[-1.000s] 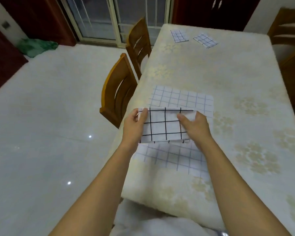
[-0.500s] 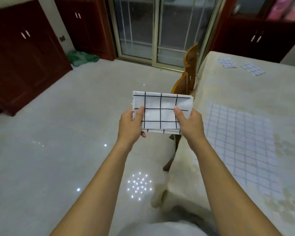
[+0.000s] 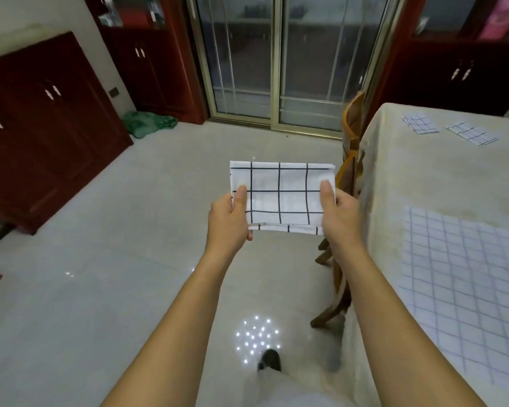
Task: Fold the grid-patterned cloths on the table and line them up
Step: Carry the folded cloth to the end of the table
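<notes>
Behind the glass of the upper-left cabinet (image 3: 130,13): small items, too blurred to identify. Behind the glass of the upper-right cabinet (image 3: 441,22): something pink (image 3: 501,19). On the worktop (image 3: 423,177), at right: unfolded cloth (image 3: 465,283) spread flat at the near end; at the far end, far folded cloth (image 3: 420,123) and angled folded cloth (image 3: 471,133), near each other but apart. Between the hands and the worktop: wooden chair (image 3: 351,136), tucked against the worktop edge, partly covered by the right hand (image 3: 340,218). Near the sliding glass door (image 3: 276,69): green bundle (image 3: 149,123) on the floor (image 3: 115,245). Held cloth (image 3: 282,198): folded in several layers, in mid-air above the floor, left of the worktop and clear of it. Grips it at both short edges. Left hand (image 3: 228,221): thumb pressed on the top face, fingers (image 3: 249,237) curled beneath, one tip showing under the lower edge. Right hand: thumb on top, remaining fingers hidden beneath the cloth.
</notes>
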### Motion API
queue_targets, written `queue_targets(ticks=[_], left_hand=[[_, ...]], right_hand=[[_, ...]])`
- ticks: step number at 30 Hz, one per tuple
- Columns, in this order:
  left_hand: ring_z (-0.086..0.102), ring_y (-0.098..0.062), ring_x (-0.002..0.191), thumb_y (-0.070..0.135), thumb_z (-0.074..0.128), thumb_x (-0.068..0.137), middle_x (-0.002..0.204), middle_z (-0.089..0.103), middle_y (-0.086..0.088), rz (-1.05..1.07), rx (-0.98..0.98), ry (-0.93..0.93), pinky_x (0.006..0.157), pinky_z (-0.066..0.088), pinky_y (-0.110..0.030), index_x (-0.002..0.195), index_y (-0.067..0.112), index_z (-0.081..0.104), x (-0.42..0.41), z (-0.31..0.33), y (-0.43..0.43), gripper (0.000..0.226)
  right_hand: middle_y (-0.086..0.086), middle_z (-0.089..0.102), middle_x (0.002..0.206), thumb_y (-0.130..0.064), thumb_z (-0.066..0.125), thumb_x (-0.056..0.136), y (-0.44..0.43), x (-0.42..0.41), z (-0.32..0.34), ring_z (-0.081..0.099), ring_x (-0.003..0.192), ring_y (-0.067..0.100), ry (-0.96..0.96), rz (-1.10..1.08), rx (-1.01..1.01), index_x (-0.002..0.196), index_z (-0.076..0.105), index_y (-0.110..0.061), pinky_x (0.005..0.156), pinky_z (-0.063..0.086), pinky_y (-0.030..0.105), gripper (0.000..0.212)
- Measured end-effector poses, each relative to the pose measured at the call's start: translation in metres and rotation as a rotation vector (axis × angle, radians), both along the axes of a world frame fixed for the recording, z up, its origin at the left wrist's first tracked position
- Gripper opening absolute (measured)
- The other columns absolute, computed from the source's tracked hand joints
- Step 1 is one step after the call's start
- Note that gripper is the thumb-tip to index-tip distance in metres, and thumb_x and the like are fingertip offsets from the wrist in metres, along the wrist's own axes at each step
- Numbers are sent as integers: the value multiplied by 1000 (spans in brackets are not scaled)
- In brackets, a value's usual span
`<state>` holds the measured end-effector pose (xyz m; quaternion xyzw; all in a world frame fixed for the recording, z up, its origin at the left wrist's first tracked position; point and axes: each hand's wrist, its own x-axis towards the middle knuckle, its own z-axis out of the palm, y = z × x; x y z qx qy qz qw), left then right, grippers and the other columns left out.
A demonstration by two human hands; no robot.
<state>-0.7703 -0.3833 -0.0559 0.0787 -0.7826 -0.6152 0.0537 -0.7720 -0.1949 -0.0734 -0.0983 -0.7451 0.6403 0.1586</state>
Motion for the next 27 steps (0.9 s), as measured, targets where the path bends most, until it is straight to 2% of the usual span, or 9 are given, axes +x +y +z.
queue_targets(ticks=[3, 6, 8, 16, 18, 21, 23, 25, 27], left_hand=[[48, -15, 41, 38, 43, 108, 59, 53, -5, -18, 28, 4, 40, 39, -24, 72, 10, 51, -48, 11, -15, 46], [50, -17, 43, 42, 52, 104, 60, 57, 3, -71, 22, -17, 43, 38, -25, 79, 12, 56, -94, 22, -24, 39], [52, -14, 46, 40, 54, 103, 62, 60, 8, -91, 18, -17, 43, 41, -24, 86, 18, 62, -126, 27, -25, 29], [51, -8, 54, 33, 51, 106, 64, 59, 7, -182, 65, 29, 45, 42, -24, 87, 20, 64, -242, 22, 15, 26], [49, -11, 54, 34, 50, 106, 65, 57, 1, -215, 86, 22, 44, 41, -25, 86, 17, 63, -273, 16, 27, 29], [49, -16, 58, 37, 50, 105, 70, 56, -9, -269, 99, 6, 44, 42, -24, 91, 7, 62, -322, 5, 41, 36], [49, -19, 60, 39, 51, 105, 73, 54, -13, -294, 104, 11, 44, 42, -25, 93, 2, 61, -358, 0, 49, 40], [49, -17, 58, 38, 50, 105, 70, 53, -9, -339, 113, 27, 43, 40, -25, 88, 8, 61, -394, 0, 58, 37], [50, -11, 53, 35, 48, 106, 64, 57, 3, -403, 123, 45, 42, 38, -23, 85, 19, 62, -431, 6, 71, 30]], right_hand=[[-16, 43, 46, -27, 49, 104, -15, -51, 7, 40, 45, 0, 23, 21, 34, 60, 41, -22, 44, 28, 13, 45], [1, 65, 71, -34, 49, 104, -23, -101, 13, 62, 63, 9, -11, 41, 17, 83, 63, -11, 52, 48, 29, 34], [4, 66, 76, -35, 48, 104, -23, -132, 19, 64, 67, 8, -16, 70, 11, 93, 65, -11, 55, 50, 29, 31], [-16, 51, 52, -29, 52, 103, 15, -221, 20, 46, 51, -2, -18, -34, 6, 68, 51, -24, 50, 36, 10, 35], [-9, 46, 53, -31, 52, 102, 22, -243, 18, 40, 51, 5, -21, -115, 41, 65, 46, -20, 53, 36, 17, 39], [19, 66, 81, -39, 52, 100, 32, -284, 8, 62, 77, 34, -13, -196, 66, 86, 62, -3, 67, 53, 39, 40], [26, 65, 91, -46, 53, 97, 38, -313, 7, 63, 86, 39, 3, -255, 84, 94, 62, 0, 74, 55, 48, 46], [22, 67, 93, -52, 50, 94, 43, -342, 10, 65, 87, 33, -3, -313, 117, 98, 63, -4, 78, 56, 45, 50], [4, 71, 89, -46, 51, 98, 50, -371, 16, 68, 86, 13, -10, -385, 141, 98, 66, -16, 75, 56, 30, 33]])
